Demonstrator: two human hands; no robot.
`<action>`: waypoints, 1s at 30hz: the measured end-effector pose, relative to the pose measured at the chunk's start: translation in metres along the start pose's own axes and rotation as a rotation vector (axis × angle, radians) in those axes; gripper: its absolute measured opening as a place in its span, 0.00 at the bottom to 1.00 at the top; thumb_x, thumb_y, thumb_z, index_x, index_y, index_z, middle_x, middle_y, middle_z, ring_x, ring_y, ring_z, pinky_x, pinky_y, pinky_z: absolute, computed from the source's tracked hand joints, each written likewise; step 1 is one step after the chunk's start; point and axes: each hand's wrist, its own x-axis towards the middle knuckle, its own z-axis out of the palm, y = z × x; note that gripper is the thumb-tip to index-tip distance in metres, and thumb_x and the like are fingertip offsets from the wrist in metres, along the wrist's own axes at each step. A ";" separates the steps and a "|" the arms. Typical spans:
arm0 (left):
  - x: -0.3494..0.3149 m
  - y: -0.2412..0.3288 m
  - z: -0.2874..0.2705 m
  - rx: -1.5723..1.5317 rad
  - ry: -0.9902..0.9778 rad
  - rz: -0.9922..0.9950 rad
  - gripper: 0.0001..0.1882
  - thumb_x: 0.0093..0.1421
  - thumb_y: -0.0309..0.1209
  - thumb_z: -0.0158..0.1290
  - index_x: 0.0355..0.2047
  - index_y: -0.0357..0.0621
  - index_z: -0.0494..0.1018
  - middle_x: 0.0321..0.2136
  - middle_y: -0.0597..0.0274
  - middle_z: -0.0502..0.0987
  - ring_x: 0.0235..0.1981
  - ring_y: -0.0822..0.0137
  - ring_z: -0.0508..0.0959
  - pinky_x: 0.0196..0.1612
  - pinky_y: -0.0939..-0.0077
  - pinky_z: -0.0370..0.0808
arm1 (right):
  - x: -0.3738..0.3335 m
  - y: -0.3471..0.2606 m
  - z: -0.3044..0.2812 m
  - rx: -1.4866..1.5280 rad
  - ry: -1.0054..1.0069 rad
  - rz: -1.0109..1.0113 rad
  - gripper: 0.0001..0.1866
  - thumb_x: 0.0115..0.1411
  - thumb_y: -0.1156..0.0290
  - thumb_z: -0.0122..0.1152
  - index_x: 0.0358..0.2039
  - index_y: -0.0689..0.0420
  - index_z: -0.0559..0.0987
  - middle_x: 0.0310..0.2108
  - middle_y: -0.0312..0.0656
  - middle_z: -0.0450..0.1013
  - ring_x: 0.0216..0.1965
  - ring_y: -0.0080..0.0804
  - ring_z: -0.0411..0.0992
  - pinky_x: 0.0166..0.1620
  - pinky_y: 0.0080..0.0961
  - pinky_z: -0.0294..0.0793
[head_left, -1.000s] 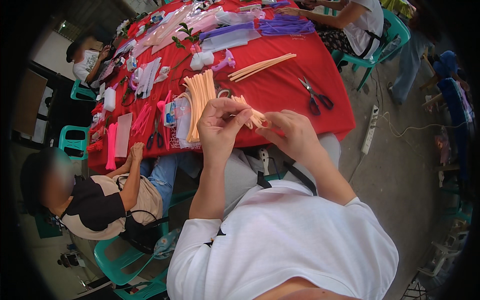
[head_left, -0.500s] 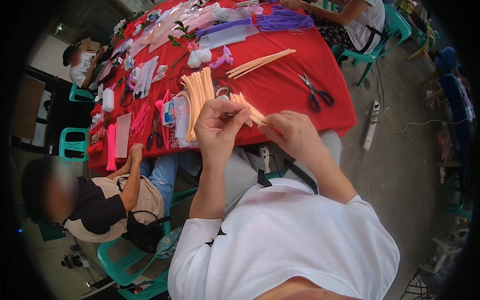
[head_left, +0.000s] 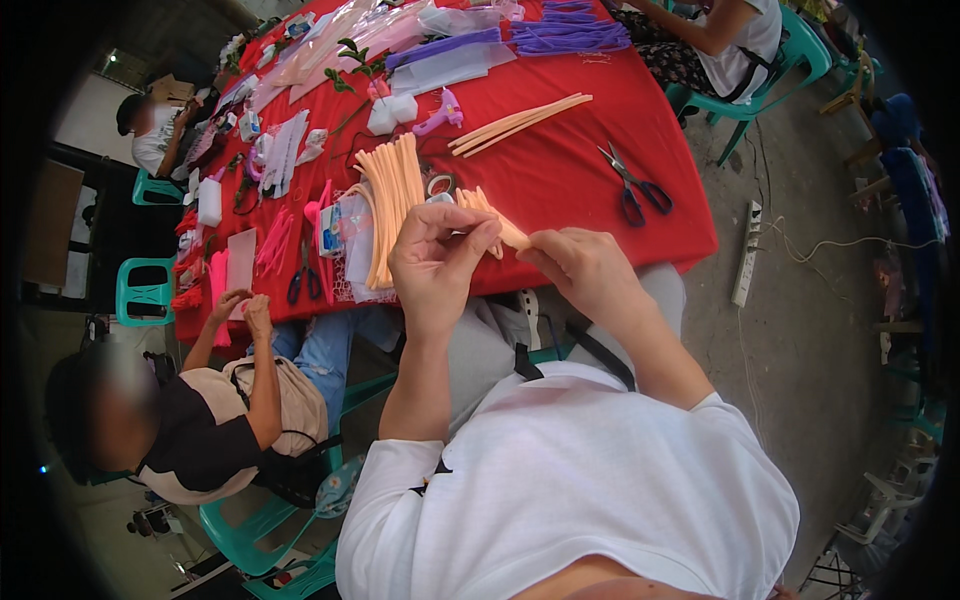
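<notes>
Holding peach strips (head_left: pixel 513 236), left hand (head_left: pixel 436 258) and right hand (head_left: pixel 590 268) pinch closed near printed packaging (head_left: pixel 330 233).

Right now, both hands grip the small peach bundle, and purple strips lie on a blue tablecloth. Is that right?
Not quite: the head view shows the tablecloth is red, not blue. The left hand and right hand do grip the small peach bundle, and purple strips lie on the tablecloth.

Peach strip bunch (head_left: pixel 512 236), aslant between left hand (head_left: pixel 432 255) and right hand (head_left: pixel 588 270)
</notes>
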 end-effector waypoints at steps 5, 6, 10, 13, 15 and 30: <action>0.015 -0.027 -0.011 0.101 0.050 -0.079 0.09 0.56 0.15 0.58 0.35 0.36 0.70 0.31 0.57 0.79 0.31 0.73 0.79 0.36 0.81 0.78 | 0.007 0.027 0.009 0.094 0.044 0.040 0.26 0.54 0.56 0.67 0.49 0.60 0.75 0.38 0.51 0.76 0.36 0.44 0.76 0.38 0.35 0.76; 0.017 -0.037 -0.017 0.091 0.022 -0.127 0.09 0.56 0.15 0.58 0.35 0.36 0.70 0.31 0.57 0.79 0.32 0.72 0.79 0.37 0.80 0.80 | 0.009 0.036 0.011 0.221 -0.050 0.157 0.34 0.53 0.54 0.68 0.57 0.57 0.71 0.45 0.51 0.75 0.41 0.44 0.76 0.44 0.34 0.76; 0.023 -0.080 -0.030 0.164 0.010 -0.183 0.08 0.57 0.17 0.57 0.35 0.37 0.71 0.32 0.59 0.79 0.32 0.73 0.80 0.36 0.80 0.80 | 0.012 0.053 0.024 0.392 -0.087 0.309 0.27 0.54 0.68 0.68 0.54 0.58 0.73 0.42 0.46 0.75 0.35 0.36 0.75 0.39 0.29 0.74; 0.041 -0.120 -0.043 0.198 0.018 -0.301 0.05 0.59 0.18 0.56 0.34 0.37 0.71 0.29 0.62 0.78 0.30 0.75 0.79 0.35 0.83 0.79 | 0.004 0.084 0.044 0.203 -0.024 0.286 0.23 0.56 0.70 0.66 0.52 0.57 0.74 0.41 0.46 0.75 0.34 0.36 0.75 0.39 0.30 0.74; 0.050 -0.153 -0.064 0.237 -0.002 -0.362 0.07 0.59 0.18 0.56 0.37 0.36 0.71 0.30 0.60 0.79 0.31 0.73 0.79 0.35 0.82 0.80 | 0.002 0.097 0.050 0.179 -0.038 0.321 0.20 0.56 0.71 0.64 0.50 0.56 0.75 0.40 0.46 0.74 0.35 0.37 0.75 0.40 0.31 0.74; 0.165 -0.259 -0.092 1.154 -0.267 0.213 0.08 0.54 0.28 0.58 0.35 0.39 0.78 0.30 0.49 0.78 0.31 0.51 0.78 0.38 0.63 0.75 | -0.042 0.172 0.057 0.221 0.081 0.584 0.10 0.58 0.76 0.60 0.41 0.60 0.79 0.32 0.42 0.69 0.27 0.29 0.69 0.32 0.24 0.70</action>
